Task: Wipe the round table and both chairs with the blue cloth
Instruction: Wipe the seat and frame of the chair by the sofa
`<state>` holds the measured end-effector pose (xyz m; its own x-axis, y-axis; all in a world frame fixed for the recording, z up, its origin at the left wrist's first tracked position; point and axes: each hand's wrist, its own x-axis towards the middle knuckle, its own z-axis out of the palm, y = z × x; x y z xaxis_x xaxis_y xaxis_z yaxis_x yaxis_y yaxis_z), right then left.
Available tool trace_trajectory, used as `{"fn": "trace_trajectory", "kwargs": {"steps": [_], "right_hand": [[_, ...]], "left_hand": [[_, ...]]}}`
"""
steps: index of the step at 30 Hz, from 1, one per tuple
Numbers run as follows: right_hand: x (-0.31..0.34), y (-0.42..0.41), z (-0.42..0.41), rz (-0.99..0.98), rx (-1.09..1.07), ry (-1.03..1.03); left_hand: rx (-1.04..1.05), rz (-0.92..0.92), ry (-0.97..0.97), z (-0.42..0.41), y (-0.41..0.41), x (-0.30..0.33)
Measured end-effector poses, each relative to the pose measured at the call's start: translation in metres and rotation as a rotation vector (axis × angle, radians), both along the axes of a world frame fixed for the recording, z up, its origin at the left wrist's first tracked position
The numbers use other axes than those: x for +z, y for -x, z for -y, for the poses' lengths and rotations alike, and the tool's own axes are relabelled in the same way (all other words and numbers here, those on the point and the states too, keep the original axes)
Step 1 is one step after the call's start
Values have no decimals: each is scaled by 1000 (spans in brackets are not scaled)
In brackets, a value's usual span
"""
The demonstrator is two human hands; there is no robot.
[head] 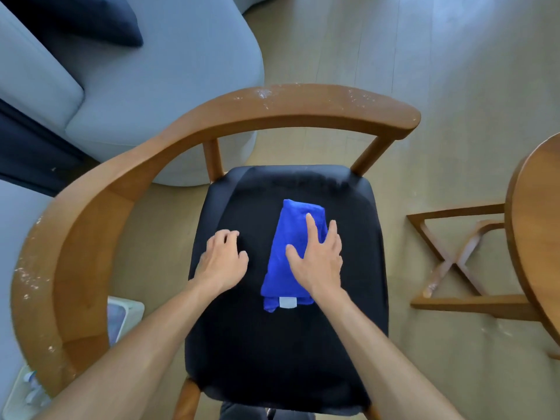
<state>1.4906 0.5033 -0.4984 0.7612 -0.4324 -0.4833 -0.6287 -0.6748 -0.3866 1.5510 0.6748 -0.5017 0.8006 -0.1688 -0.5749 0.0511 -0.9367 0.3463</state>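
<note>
- Two bare hands are down on the black seat (pixel 242 344) of the wooden chair (pixel 100 213); the right hand (pixel 318 256) lies flat on the blue cloth (pixel 288 237) with its fingers straight and spread, pressing rather than gripping.
- Directly under that palm and out past its fingertips lies the cloth, folded into a long pad; its long axis runs along the line of the forearm, away from the person, with a small white tag (pixel 288 302) at the end nearest the wrist.
- Left hand (pixel 222 259) sits just beside the cloth on bare seat, not touching it, fingers loosely curled and holding nothing.
- Clearly the right hand is the one placed to drive the next stroke; I judge the seat is being wiped, and a push along the cloth's length looks the easy direction.
- Cloth looks soft and nappy, likely microfibre; the seat is matt dark fabric, slightly domed with rounded corners.
- Curved armrest and back rail are smooth brown wood, flecked with pale specks that may be dust or worn finish.
- Off to the right hand's side, well apart, shows the edge of the round tabletop (pixel 539 237), wood-grained, above crossed wooden legs (pixel 454 262).
</note>
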Motion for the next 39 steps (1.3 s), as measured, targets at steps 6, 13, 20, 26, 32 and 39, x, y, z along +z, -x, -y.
{"fn": "trace_trajectory", "kwargs": {"steps": [6,13,20,26,32,39], "right_hand": [[-48,-19,-45,48,-48,270],[-65,-17,-47,142,-42,370],[-60,46,-60,509,371,309],[-66,111,-33,595,1023,200],[-60,-46,75,664,595,497],[-65,-132,70,357,-173,499]], "left_hand": [[-82,197,-121,-15,-23,-36],[-155,236,-165,-25,-5,-79],[-128,286,-115,-26,-3,-88],[-82,355,-80,-28,-1,-88],[-74,433,-98,-28,3,-99],[-86,464,-133,-25,5,-98]]}}
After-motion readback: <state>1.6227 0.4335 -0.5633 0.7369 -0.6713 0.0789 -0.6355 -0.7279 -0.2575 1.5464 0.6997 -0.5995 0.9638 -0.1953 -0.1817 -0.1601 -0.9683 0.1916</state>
